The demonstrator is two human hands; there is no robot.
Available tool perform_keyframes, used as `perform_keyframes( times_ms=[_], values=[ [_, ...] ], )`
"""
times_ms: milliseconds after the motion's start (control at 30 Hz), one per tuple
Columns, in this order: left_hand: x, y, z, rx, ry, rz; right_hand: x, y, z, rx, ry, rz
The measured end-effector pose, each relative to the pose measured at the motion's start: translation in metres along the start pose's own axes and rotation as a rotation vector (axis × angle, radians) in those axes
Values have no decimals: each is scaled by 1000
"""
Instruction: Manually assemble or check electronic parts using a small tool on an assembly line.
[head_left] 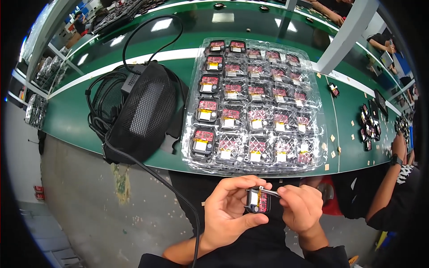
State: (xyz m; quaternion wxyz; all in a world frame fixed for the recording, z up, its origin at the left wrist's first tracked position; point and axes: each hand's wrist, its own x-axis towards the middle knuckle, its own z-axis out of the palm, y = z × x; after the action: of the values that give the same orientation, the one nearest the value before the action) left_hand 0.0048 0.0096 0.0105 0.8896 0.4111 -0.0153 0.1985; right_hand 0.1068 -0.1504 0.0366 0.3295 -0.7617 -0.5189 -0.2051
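Green bench (111, 120) lies behind; the left hand (228, 207) grips a small module (257, 202) while the right hand (301, 207) pinches tweezers (269, 192) at it. A slip might scratch its board.

**Green bench, grey floor**

I sit at a long green workbench (134, 76) with a white stripe (111, 67) running along it. Its glossy top reflects bright overhead lights (161, 24). A white post (346, 35) rises from the bench at my right. Under the near edge lies a grey concrete floor (89, 201) with a worn, stained patch (119, 183). To my left, racks (42, 73) hold stacked trays.
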Motion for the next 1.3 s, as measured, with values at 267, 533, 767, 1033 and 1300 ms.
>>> perform_keyframes(
  times_ms=[267, 533, 767, 1033, 1300],
  values=[
    [-3, 0, 8, 76, 143, -80, -8, 0, 8, 235, 9, 177],
    [-2, 2, 8, 100, 185, -74, -5, -2, 9, 166, -5, 173],
    [-3, 1, 0, 102, 48, 11, -5, -6, 6, 100, -4, 162],
    [-3, 0, 0, 115, 27, -8, -9, -3, 6, 123, -9, 189],
    [-4, -2, 7, 145, 46, 6, -11, -5, 6, 49, -1, 145]
  ],
)
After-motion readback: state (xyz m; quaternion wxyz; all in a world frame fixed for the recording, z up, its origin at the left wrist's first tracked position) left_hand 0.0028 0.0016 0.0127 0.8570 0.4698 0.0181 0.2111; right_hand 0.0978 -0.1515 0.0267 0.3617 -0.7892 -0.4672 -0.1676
